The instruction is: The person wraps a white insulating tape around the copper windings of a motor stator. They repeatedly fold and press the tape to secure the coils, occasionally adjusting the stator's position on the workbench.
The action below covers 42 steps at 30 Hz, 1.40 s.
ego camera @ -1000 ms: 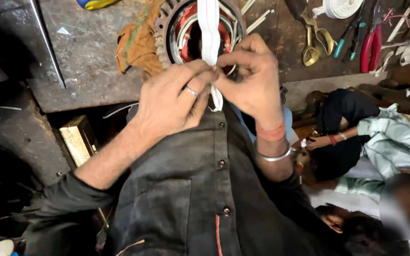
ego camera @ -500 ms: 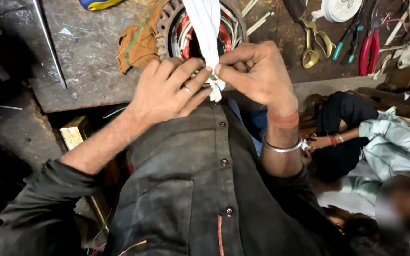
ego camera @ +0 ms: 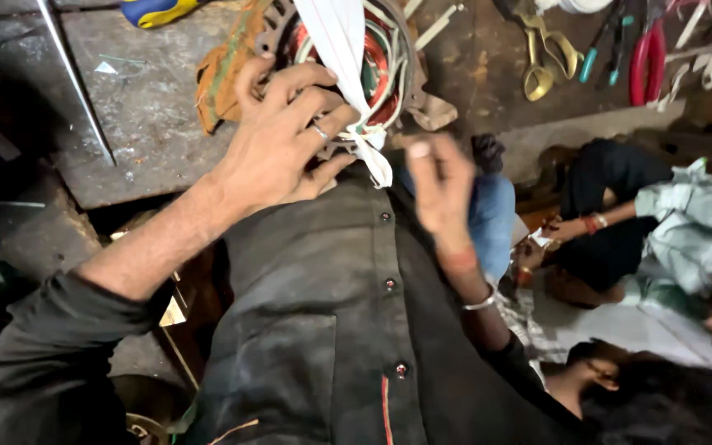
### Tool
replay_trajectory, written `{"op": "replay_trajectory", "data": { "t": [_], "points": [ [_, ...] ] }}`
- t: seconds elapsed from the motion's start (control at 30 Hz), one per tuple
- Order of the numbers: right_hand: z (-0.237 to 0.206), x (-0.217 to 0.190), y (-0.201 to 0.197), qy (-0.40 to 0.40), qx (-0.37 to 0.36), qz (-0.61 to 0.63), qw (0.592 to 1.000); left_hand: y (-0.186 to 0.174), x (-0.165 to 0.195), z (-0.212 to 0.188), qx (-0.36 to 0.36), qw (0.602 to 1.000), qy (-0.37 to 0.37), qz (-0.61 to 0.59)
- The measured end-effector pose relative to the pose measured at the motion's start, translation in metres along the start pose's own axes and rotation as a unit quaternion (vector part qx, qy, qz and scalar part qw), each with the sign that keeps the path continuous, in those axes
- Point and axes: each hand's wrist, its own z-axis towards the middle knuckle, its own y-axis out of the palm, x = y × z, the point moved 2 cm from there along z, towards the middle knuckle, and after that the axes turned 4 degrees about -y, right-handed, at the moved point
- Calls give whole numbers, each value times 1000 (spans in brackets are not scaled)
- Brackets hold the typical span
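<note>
The left hand [ego camera: 286, 136] pinches one white cloth tape [ego camera: 341, 49] against the near rim of one copper-wound motor stator [ego camera: 348, 62] at the workbench's [ego camera: 125, 107] front edge. The tape runs away, upward. The right hand [ego camera: 440, 185], blurred and loosely spread, hangs just right, empty.

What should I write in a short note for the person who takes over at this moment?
Left hand: grips the rim of the motor stator and presses on the white cloth tape.
Right hand: open, off the tape, holds nothing.
Stator lies on the workbench; scissors and red pliers lie beyond it.
Done: tape appears tied at the near rim, its end hanging.
Left: cannot tell how much winding remains untaped.
</note>
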Motion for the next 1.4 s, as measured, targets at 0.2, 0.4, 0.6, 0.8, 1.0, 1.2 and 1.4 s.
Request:
{"op": "replay_trajectory", "data": {
  "t": [0.2, 0.4, 0.6, 0.8, 1.0, 1.2, 1.4],
  "points": [
    [-20, 28, 18, 26, -89, 46, 995, 0, 1, 1, -11, 1000, -2, -14],
    [-141, 31, -70, 76, 56, 285, 954, -4, 2, 3, -26, 999, -21, -35],
    [-190, 84, -104, 195, -23, -316, 928, 3, 11, -1, -38, 998, -43, 0],
    [-66, 51, -23, -6, -38, -127, 991, 7, 28, 3, -26, 996, -86, 7],
    [-25, 1, 12, -37, -150, -4, 988, 12, 35, 7, -20, 992, -122, -6],
    [-64, -28, -29, 48, -140, -72, 986, 29, 38, -1, -21, 988, -151, 36],
    [1, -72, -2, -250, -72, 42, 965, 52, 46, -5, 31, 968, -201, 146]
  ]
}}
